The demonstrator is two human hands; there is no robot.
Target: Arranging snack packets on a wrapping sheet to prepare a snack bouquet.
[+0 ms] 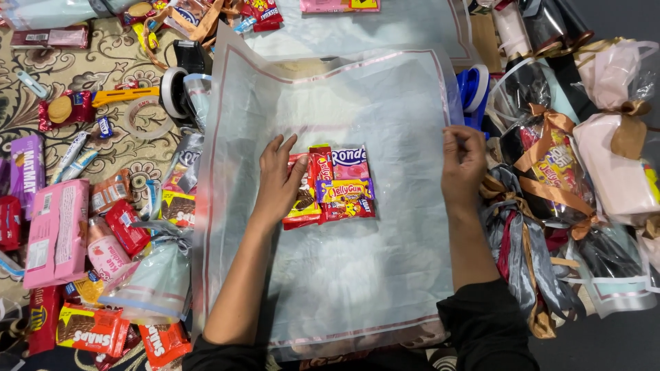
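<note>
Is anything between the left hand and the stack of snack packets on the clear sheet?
Nothing visible. The left hand already rests flat on the left side of the snack packets, which lie in the middle of the clear wrapping sheet. The right hand pinches the sheet's right edge, apart from the packets.

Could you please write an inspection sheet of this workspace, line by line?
Surface: translucent wrapping sheet spread flat over a patterned carpet.
Job's things: small pile of snack packets in the sheet's middle.
Clutter: more snack packs at left, tape rolls, wrapped ribbon bundles at right.
Grips: left hand rests on the packets; right hand pinches the sheet's right edge.
Cables: nothing seen.
Surroundings: dark floor at right.
</note>
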